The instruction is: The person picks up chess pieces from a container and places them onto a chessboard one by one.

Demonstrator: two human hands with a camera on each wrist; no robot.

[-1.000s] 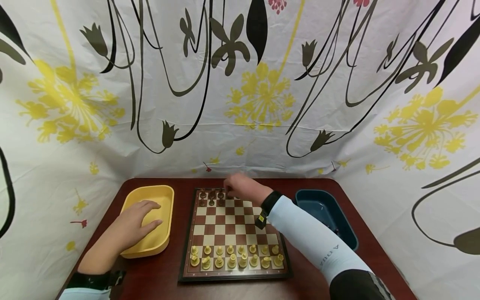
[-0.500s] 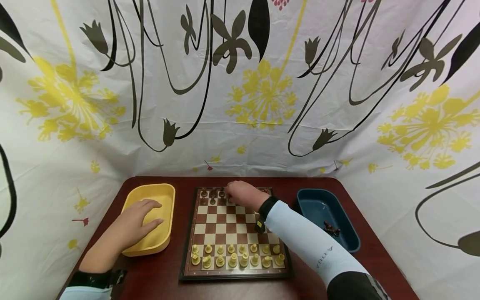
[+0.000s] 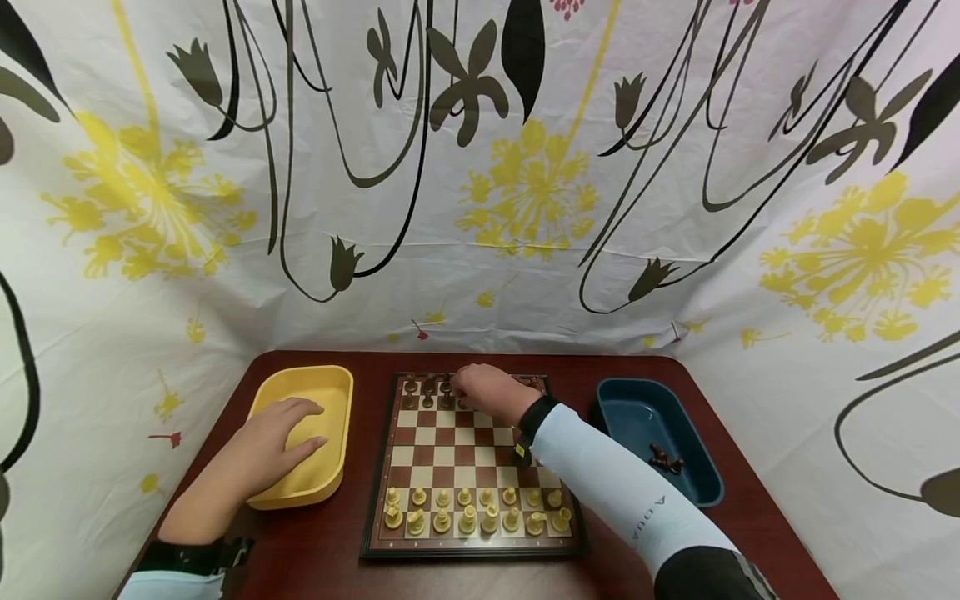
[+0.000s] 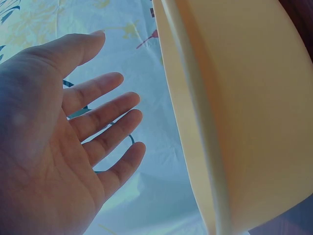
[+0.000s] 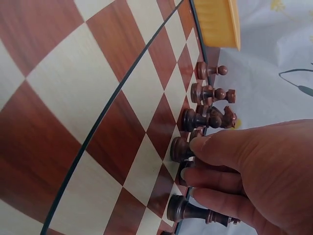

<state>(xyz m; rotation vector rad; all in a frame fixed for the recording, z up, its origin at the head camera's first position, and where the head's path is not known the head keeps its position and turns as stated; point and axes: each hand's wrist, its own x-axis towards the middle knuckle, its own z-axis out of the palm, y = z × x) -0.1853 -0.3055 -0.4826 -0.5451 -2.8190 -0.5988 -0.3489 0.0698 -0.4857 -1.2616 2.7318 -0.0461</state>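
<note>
My right hand is at the far edge of the chessboard, among the dark chess pieces. In the right wrist view, its thumb and fingers close round the top of a dark pawn, whose base is at the board. Beside the fingers stands a tall dark piece; a dark knight and several other dark pieces line up on the other side. My left hand, fingers spread and relaxed, hovers over the yellow tub and holds nothing.
Two rows of cream chess pieces stand along the board's near side. A blue tub on the right contains a few dark pieces. A patterned white curtain rises behind the dark red table.
My right hand has come down slightly onto the dark pieces and stayed there. Its forearm has shifted, so the dark pieces in the blue tub show more fully. The left hand keeps its pose.
</note>
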